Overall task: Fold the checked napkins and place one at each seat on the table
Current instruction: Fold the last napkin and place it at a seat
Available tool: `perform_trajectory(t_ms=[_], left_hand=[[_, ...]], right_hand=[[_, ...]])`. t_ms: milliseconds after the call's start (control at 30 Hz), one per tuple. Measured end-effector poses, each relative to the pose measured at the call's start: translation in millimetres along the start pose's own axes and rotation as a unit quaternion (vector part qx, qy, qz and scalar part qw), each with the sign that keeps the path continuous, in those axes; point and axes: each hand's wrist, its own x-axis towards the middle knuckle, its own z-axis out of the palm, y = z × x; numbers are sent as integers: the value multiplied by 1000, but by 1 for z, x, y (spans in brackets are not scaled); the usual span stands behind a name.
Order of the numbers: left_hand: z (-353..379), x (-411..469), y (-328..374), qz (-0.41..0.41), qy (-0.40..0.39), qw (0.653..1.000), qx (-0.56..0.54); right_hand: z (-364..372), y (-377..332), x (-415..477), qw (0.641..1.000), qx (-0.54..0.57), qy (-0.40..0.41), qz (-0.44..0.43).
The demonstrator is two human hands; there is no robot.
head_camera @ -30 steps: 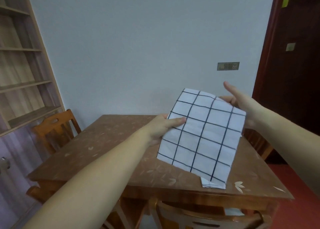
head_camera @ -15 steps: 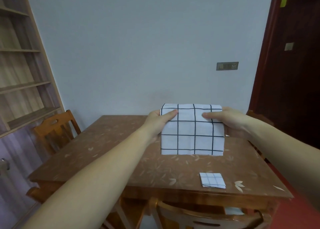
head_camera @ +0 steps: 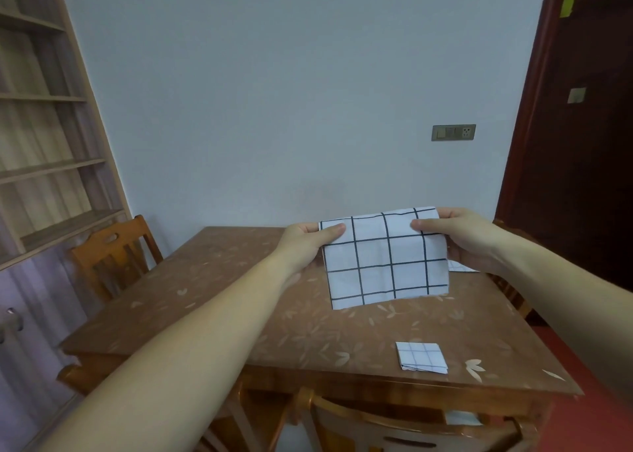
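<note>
- Head view: the left hand [head_camera: 308, 242] and right hand [head_camera: 459, 236] each pinch a top corner of the checked napkin [head_camera: 387, 263], which hangs doubled over the table [head_camera: 205, 297] toward its right edge.
- A small folded napkin [head_camera: 421, 357] lies at the near edge.
- Folding looks half done; the next fold needs the corners brought together squarely.

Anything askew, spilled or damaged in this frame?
Nothing stands out. The left hand and right hand pinch the black-gridded white napkin above the brown wooden table; a small folded checked napkin lies flat near its front edge.
</note>
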Motion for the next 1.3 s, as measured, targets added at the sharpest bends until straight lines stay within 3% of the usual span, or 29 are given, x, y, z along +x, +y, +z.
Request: perform_trajectory(t_ms=[233,500,833,1067,1167,1300], left_hand=[[3,-1,3,-6,18,1000,3],[4,-1,4,-5,89,996,22],[1,-14,25,75,124,989,5],[1,-18,26,103,159,982,3],[2,-21,26,127,166,978,27],[2,-24,28,149,145,975,80]], right_hand=[[0,6,1,997,-6,65,-35],[0,6,-5,980,-17,188,-54],[7,-13,-20,989,-16,122,-86],[9,-12,-22,948,-241,135,-157],[9,-12,-19,930,-324,109,-135],[13,-14,-21,877,-458,62,-132]])
